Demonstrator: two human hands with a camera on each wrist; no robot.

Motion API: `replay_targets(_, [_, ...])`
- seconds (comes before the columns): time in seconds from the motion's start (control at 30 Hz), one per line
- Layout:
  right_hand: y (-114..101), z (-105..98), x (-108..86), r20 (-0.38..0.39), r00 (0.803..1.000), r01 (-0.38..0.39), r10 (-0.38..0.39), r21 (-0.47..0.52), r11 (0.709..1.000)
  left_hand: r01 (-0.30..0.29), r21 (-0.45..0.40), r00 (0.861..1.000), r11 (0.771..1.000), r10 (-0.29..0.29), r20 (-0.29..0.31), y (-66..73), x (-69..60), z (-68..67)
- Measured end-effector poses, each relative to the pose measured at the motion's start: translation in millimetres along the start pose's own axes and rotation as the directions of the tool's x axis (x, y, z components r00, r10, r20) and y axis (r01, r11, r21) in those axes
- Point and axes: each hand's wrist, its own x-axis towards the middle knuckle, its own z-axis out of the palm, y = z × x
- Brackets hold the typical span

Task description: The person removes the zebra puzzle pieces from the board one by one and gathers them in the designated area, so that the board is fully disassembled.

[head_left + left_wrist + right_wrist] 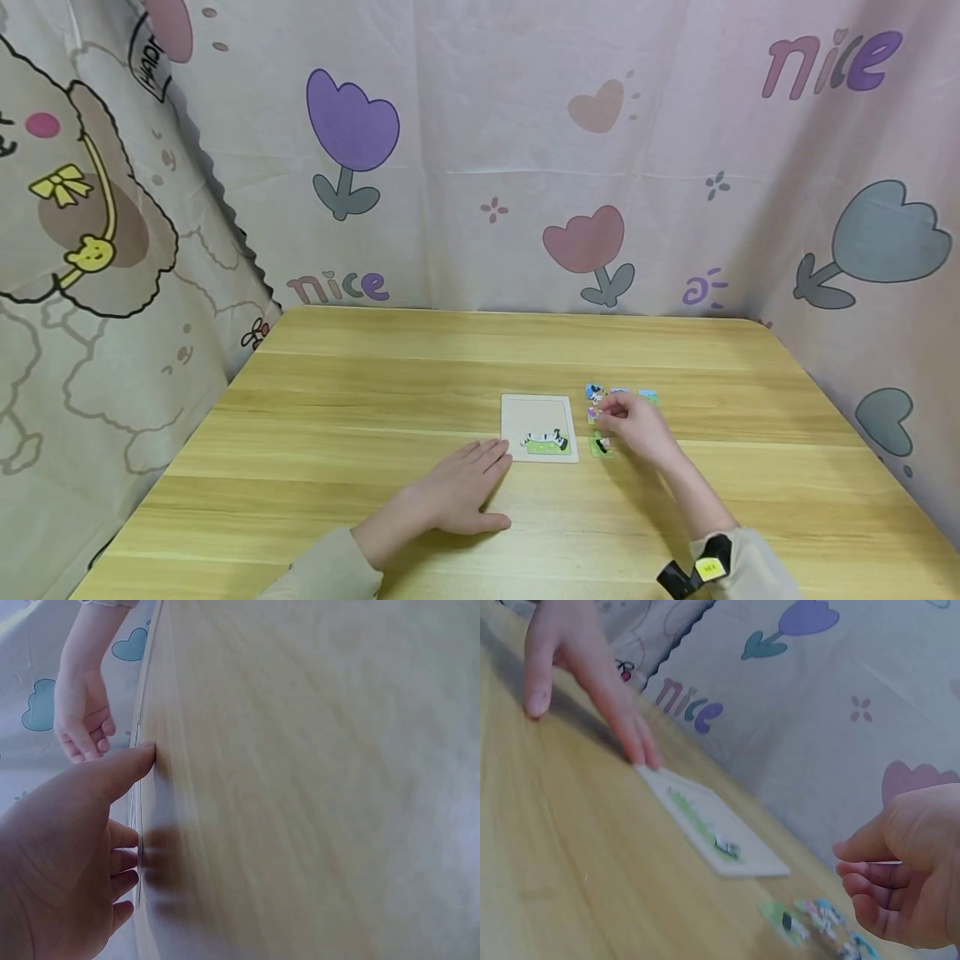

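Note:
A white square puzzle board (536, 417) lies flat on the table, a green strip with a black-and-white animal (549, 442) along its lower part. My left hand (468, 487) is spread on the tabletop, its straight fingertips touching the board's left edge. To the right of the board lie several small colourful puzzle pieces, among them a green piece (600, 446) and a blue-and-green piece (649, 396). My right hand (637, 427) is above these pieces with its fingers loosely bent, hiding some of them. In the right wrist view nothing shows between its thumb and fingers (870, 889).
The wooden table (360, 375) has its far edge against a printed curtain (465, 167). More curtain hangs along the left and right sides. A black strap with a yellow label (708, 569) is on the right sleeve.

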Motion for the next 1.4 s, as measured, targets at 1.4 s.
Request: replay_targets(1.4, [-27,60,7.7,0.245,0.947,0.249,-0.207,-0.156,0.956,0.006,0.015,1.0,1.0,-0.006,0.001,1.5,0.3,0.2])
